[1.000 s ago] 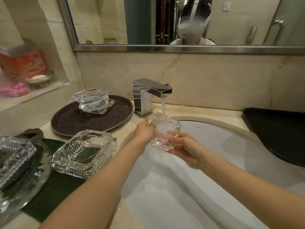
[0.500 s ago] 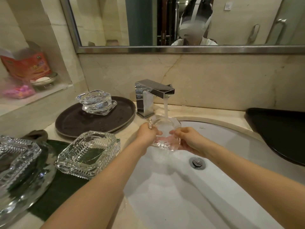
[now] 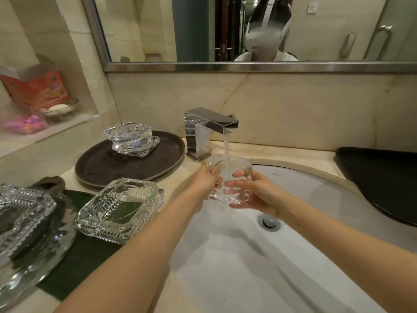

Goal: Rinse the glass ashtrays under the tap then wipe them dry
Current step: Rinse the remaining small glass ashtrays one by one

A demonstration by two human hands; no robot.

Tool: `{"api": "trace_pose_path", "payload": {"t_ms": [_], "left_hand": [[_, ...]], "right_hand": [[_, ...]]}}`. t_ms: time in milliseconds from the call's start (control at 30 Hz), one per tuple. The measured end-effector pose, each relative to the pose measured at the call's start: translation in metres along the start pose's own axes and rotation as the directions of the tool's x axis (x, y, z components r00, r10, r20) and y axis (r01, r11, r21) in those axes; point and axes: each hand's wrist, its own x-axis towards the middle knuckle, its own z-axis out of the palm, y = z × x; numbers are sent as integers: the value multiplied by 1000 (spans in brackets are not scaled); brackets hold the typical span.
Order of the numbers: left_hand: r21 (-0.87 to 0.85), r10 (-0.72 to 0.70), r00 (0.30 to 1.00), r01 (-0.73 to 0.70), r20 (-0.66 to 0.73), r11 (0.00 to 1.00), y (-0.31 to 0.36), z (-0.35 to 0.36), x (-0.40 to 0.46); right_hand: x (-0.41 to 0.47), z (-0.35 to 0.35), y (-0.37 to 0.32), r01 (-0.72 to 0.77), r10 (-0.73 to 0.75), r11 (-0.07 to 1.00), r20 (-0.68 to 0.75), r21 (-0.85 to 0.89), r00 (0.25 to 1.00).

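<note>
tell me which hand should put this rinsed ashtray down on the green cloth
Left, probably. The left hand grips the ashtray on the side nearest the green cloth, which lies left of the sink. The right hand would cross over.

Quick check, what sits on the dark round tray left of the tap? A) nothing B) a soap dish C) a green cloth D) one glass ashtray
D: one glass ashtray stands on the tray; the green cloth lies nearer, under a different ashtray, and the soap dish is up in the wall niche.
</note>
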Motion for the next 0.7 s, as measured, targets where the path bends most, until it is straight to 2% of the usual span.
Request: {"api": "trace_pose_path", "payload": {"t_ms": [67,133,200,267,300,400,467,533,633,700], "left_hand": [[89,-58,998,55,29,994,6,5,-5],[113,-205,977,197,55,974,9,3,-11],[-72,-343,923,359,174,931,12,-1,-15],[-364,-312,873,448,374,817,16,2,-15],[-472,-261,872,452,415,757,18,6,-15],[-633,-248,923,383,295,672,19,20,-11],[-625,-240,950,313,200,715,14,22,-6],[-613,-203,963,268,175,743,12,18,-6],[-570,-172,971,235,163,787,14,16,-15],[-562,-165,976,216,141,798,12,17,-15]], "right_hand": [[4,10,3,63,-84,991,-174,-121,981],[6,13,6,124,-212,948,-294,-293,932],[5,12,10,191,-378,848,-312,-494,872],[0,14,16,252,-506,696,-212,-672,836],[-5,17,20,275,-542,606,-135,-746,830],[-15,26,37,369,-610,293,124,-882,783],[-15,24,41,396,-527,189,247,-899,813],[-5,16,34,349,-397,241,237,-906,887],[15,7,17,263,-413,417,76,-870,908],[19,6,14,199,-396,499,-17,-844,918]]}}
